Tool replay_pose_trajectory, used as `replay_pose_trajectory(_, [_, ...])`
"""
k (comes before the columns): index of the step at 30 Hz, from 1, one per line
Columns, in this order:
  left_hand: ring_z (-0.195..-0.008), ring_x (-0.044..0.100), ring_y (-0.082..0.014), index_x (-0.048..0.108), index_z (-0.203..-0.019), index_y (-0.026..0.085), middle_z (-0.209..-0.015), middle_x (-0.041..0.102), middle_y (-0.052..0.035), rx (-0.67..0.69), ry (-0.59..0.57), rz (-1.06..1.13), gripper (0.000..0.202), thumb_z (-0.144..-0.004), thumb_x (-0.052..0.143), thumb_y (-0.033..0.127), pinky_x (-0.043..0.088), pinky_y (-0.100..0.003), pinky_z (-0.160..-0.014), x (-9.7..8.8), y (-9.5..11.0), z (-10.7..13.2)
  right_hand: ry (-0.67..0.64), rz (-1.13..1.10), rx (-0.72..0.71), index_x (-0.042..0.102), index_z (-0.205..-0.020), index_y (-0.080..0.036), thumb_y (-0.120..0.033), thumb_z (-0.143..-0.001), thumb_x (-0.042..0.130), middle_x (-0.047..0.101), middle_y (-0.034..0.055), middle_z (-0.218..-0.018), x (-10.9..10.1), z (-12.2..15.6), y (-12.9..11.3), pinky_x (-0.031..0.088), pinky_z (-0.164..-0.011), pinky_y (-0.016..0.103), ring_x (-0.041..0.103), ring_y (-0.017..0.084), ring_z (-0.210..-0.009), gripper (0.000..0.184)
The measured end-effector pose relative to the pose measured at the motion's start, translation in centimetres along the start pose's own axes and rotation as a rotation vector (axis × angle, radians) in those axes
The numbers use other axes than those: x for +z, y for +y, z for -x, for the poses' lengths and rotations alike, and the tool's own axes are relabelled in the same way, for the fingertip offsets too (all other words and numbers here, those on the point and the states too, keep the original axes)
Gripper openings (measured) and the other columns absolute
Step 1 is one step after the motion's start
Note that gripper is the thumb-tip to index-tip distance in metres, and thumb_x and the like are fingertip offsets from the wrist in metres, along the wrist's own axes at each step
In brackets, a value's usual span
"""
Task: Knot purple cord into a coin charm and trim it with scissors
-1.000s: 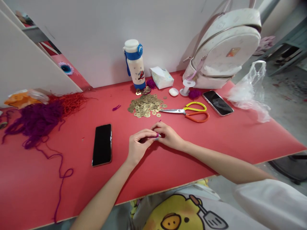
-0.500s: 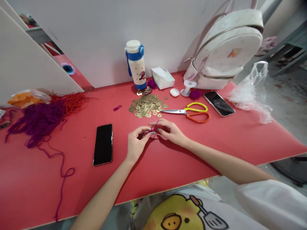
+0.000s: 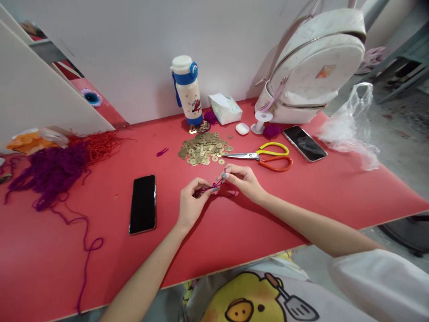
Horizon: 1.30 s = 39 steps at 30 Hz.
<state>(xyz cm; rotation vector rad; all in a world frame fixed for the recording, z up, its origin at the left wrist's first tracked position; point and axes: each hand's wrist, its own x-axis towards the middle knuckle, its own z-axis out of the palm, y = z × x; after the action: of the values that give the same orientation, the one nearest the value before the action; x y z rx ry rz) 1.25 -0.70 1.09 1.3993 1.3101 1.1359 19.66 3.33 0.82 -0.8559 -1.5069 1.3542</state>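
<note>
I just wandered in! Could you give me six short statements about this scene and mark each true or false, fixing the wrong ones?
1. The left hand and the right hand both hold purple yarn. True.
2. A pair of scissors lies beside the coins. True.
3. The scissors have two blue handles. False: one is yellow, the other orange.
4. A bottle stands behind the coins. True.
5. The right hand grips the bottle. False: it is holding the purple yarn.
6. The coins are stacked in one neat column. False: most lie in a loose heap.
</note>
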Motion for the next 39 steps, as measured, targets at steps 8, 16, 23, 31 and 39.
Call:
replay_pose_trajectory(8, [-0.061,0.06,-0.0126,0.062,-0.069,0.017,-0.065,0.066,0.0002,0.011,0.052,-0.068,0.015,-0.076,0.072,0.026,0.046,-0.021,-0.057,-0.1,-0.2,-0.2,0.115,-0.111,0.005,0.073,-0.075,-0.023,-0.052,-0.083,0.07,0.067,0.0021,-0.07,-1.0,-0.4,0.1,0.054,-0.072,0.033,0.061,0.016,-0.068,0.031])
replay_pose_trajectory(16, [-0.072,0.07,-0.0163,0.072,-0.084,0.019,-0.076,0.074,-0.0025,-0.001,0.062,-0.013,0.01,-0.075,0.073,0.024,0.055,-0.025,-0.069,-0.1,-0.3,-0.2,0.172,-0.021,-0.161,0.07,-0.074,-0.022,-0.048,-0.089,0.064,0.064,0.0033,-0.074,-1.0,-0.5,-0.2,0.053,-0.076,0.035,0.06,0.018,-0.073,0.031])
replay_pose_trajectory(23, [-0.072,0.073,-0.0205,0.078,-0.083,0.018,-0.077,0.078,-0.0061,-0.072,0.073,0.015,0.012,-0.075,0.073,0.025,0.058,-0.029,-0.068,-0.1,-0.8,-0.3,0.518,0.293,-0.265,0.057,-0.108,-0.026,-0.038,-0.087,0.066,0.047,0.0085,-0.123,-1.2,-1.0,1.2,0.053,-0.087,0.037,0.051,0.023,-0.116,0.026])
replay_pose_trajectory(31, [-0.071,0.066,-0.0153,0.076,-0.076,0.018,-0.079,0.073,-0.004,0.066,0.141,-0.043,0.006,-0.076,0.074,0.023,0.051,-0.024,-0.065,-0.2,-0.5,-0.3,0.13,0.681,-0.412,0.065,-0.078,-0.023,-0.031,-0.091,0.063,0.061,0.0077,-0.116,0.4,0.7,0.4,0.047,-0.096,0.047,0.049,0.028,-0.114,0.015])
replay_pose_trajectory(39, [-0.07,0.064,-0.0145,0.074,-0.079,0.018,-0.078,0.07,-0.0027,0.09,0.112,-0.068,0.005,-0.079,0.07,0.022,0.051,-0.023,-0.065,-0.2,-0.7,-0.3,-0.07,0.631,-0.292,0.072,-0.085,-0.024,-0.028,-0.088,0.069,0.061,0.0079,-0.126,1.8,1.1,1.8,0.047,-0.1,0.053,0.047,0.028,-0.117,0.006])
